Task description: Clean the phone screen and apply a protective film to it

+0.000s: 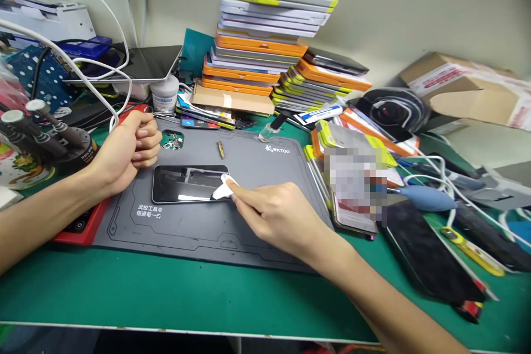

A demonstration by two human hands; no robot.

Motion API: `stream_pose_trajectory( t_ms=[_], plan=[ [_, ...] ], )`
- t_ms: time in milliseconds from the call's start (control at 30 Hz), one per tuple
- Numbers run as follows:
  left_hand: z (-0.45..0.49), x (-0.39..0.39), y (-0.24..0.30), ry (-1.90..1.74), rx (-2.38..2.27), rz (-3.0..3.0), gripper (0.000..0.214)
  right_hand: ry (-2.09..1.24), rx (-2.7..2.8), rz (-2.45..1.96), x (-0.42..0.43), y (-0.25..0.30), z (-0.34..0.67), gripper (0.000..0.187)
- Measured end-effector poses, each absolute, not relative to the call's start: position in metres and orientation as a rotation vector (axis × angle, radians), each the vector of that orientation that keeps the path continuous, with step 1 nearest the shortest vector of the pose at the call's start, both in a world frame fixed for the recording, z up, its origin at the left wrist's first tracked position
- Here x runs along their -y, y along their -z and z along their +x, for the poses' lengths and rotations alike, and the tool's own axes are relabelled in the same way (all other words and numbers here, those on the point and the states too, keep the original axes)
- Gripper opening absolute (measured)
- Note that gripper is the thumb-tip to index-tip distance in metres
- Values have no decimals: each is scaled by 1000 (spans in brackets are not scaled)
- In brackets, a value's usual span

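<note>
Phone (178, 181) lies flat on the gray mat (194, 235), long side running left-right. Dark glossy face up, pale frame, rounded corners, bright light streaks reflected. Right hand (279, 211) pinches a white wipe (224, 188), thumb and fingers together on it, at the phone's right end, hiding the corner there. Left hand (135, 146) fingers curled in, just off the phone's upper left corner; can't tell if anything's in the palm. Edges: most room on the near side, mat then green bench (166, 287) strip to the front edge. Beyond the phone, gold-colored bit (220, 149) near, glass bottle (269, 131) farther. Flat-case pile (357, 138) bounds mat right; red device (93, 227) left.
</note>
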State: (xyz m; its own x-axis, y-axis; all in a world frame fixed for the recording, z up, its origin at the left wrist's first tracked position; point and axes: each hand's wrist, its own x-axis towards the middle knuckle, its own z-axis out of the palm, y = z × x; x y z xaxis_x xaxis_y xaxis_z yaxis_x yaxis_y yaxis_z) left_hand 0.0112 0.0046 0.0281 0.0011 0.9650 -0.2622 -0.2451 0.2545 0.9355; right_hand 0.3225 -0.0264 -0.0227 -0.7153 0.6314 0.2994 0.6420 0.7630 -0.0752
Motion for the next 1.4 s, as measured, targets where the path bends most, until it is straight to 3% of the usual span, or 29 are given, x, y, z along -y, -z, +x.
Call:
stream_pose_trajectory(
  t_ms=[633,833,967,1067,1200,1400],
  plan=[
    [10,-9,-27,-1127,-1215,868,51,55,2715,-786,49,7,315,39],
    [11,-6,-20,-1081,-1246,1123,46,174,2644,-1001,19,-2,347,42],
    [17,2,-19,-1093,-1334,1365,41,186,2357,-1279,-5,5,353,32],
    [20,7,-21,-1062,-1384,1583,35,204,2283,-1432,-11,12,345,38],
    [7,3,-28,-763,-1479,1991,37,239,2230,-1446,-11,18,339,45],
    [-36,-1,-27,-342,-1463,2373,52,454,2209,-1221,-8,21,337,22]
  ],
)
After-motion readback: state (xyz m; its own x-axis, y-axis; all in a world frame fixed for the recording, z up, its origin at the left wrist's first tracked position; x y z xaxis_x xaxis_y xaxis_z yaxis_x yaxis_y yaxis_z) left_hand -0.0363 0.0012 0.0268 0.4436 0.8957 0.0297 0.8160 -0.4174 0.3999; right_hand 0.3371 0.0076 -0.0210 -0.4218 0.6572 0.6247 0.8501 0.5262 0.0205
